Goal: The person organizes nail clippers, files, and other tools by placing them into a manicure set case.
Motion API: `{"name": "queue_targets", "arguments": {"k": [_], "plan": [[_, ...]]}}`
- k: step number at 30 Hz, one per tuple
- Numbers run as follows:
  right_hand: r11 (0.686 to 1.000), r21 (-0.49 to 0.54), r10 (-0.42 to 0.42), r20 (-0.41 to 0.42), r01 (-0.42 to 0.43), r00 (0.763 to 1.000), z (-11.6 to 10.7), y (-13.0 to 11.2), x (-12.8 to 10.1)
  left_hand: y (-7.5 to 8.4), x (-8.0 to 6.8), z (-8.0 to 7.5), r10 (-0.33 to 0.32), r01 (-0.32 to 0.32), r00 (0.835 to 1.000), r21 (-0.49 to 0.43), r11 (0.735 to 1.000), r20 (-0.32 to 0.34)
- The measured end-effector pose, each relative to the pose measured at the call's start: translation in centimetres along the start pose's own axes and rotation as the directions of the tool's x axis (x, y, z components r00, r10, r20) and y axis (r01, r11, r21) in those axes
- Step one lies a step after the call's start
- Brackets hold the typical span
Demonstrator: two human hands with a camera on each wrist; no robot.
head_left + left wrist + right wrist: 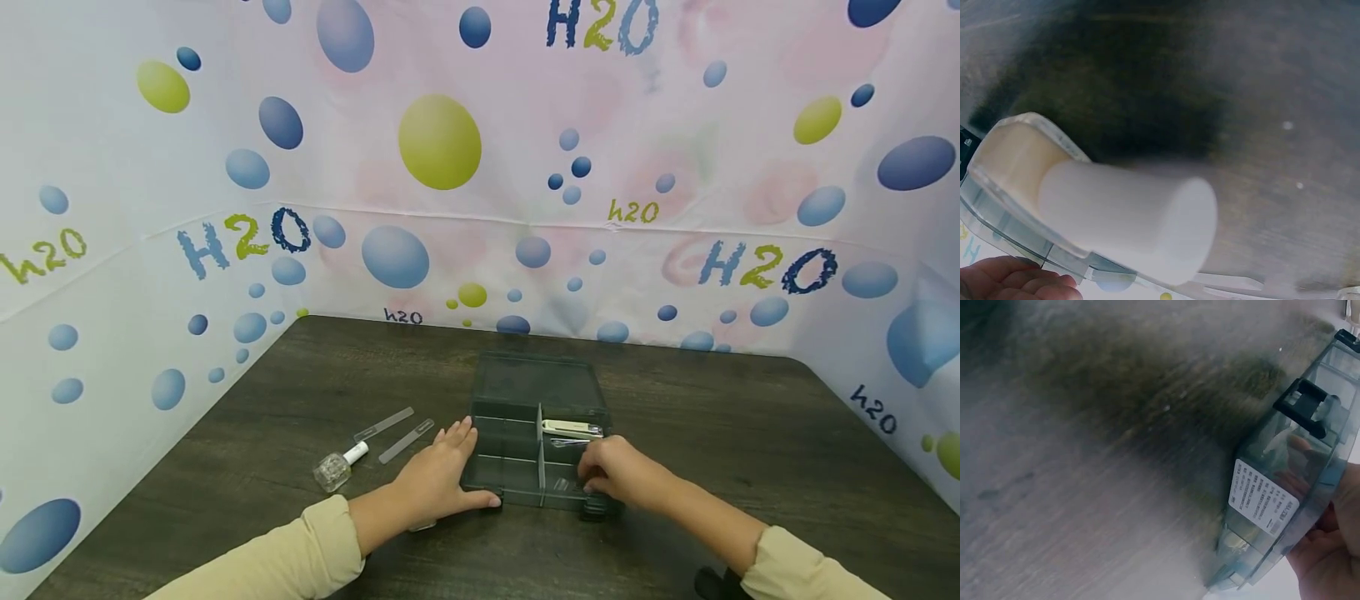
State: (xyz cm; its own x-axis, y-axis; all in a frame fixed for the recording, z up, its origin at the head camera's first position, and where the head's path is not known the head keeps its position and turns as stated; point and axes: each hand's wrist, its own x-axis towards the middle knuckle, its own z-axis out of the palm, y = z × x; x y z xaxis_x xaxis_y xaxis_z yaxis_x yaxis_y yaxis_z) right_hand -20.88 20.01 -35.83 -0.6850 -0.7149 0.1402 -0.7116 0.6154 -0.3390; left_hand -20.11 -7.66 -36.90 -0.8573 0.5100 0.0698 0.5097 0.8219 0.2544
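A dark see-through organizer box [504,475] stands on the table with its lid [536,379] tipped back. My left hand [435,483] rests against its left side, fingers extended, thumb at the front edge. My right hand [626,475] reaches into the front right compartment with bent fingers; whether they pinch anything is hidden. Small clear pieces [561,485] lie beside those fingertips. Behind them, a cream nail clipper [570,429] and thin metal pieces [566,442] occupy the right side. Under my left wrist is a beige nail polish bottle [1019,165] with a white cap.
Left of the box lie a clear nail polish bottle [333,472] with a white cap and two slim translucent strips, one nearer strip [406,442] and one farther strip [384,424]. Black latches [1302,406] jut from the box front. A printed curtain [510,275] encloses the table.
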Motion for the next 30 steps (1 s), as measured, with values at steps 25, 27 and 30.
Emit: {"name": "queue_targets", "arguments": {"k": [25,27,30], "plan": [[0.915,-0.069,0.381,-0.176,-0.397,0.908,-0.9,-1.2,-3.2,0.1,0.0,-0.3,-0.006,0.006,1.0,-0.016,1.0,0.004],[0.908,-0.067,0.4,-0.153,-0.413,0.904,-0.7,-1.1,-3.2,0.1,0.0,-0.3,-0.005,0.005,1.0,-0.013,1.0,0.004],[0.902,-0.058,0.418,-0.129,-0.428,0.899,-0.5,-1.0,-3.1,0.1,-0.1,-0.2,-0.009,0.009,1.0,-0.012,1.0,0.005]]}}
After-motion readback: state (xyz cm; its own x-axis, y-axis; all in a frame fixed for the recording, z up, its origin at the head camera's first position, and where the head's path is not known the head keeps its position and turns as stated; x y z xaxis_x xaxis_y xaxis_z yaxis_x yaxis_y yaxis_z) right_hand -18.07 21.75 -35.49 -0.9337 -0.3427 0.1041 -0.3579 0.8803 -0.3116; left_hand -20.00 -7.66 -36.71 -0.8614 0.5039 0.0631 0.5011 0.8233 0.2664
